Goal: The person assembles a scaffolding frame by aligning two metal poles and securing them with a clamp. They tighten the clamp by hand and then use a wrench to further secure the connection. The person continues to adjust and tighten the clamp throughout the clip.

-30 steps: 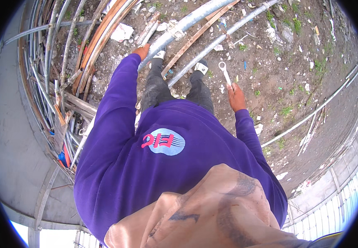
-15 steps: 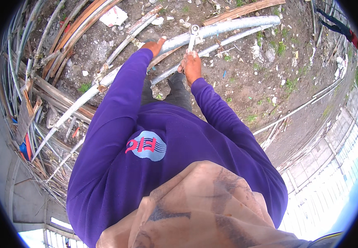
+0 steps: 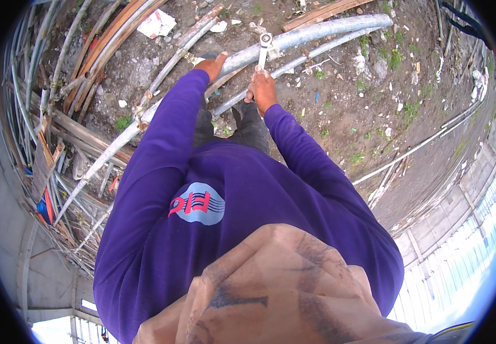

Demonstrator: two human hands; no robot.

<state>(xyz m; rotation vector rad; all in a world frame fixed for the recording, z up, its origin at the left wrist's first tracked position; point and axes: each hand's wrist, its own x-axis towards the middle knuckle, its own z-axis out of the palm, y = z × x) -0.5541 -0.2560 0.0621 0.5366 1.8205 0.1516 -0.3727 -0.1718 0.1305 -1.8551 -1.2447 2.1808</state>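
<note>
While the person bent over a heap of scaffold tubes on bare, littered ground, the left hand (image 3: 212,64) rested flat on a long grey steel pipe (image 3: 311,35), fingers spread rather than wrapped, steadying it; just to its right, the right hand (image 3: 262,89) was closed tight round the handle of a silver wrench (image 3: 264,50), whose head sat on a metal clamp fitting (image 3: 266,40) on that pipe; by my judgement the turning of the fitting was under way, not finished, since the wrench was seated and the clamp remained on the pipe; whether it was being loosened or tightened could not be told. At far left lay a stack of thin pipes and rusty brown bars (image 3: 76,63); near the top left sat 1 crumpled white and red wrapper (image 3: 157,23) on the dirt; lower, the purple sweatshirt (image 3: 236,200) carried an oval pale blue badge with red lettering (image 3: 197,204); at right, small white scraps (image 3: 374,63) dotted the soil.
</note>
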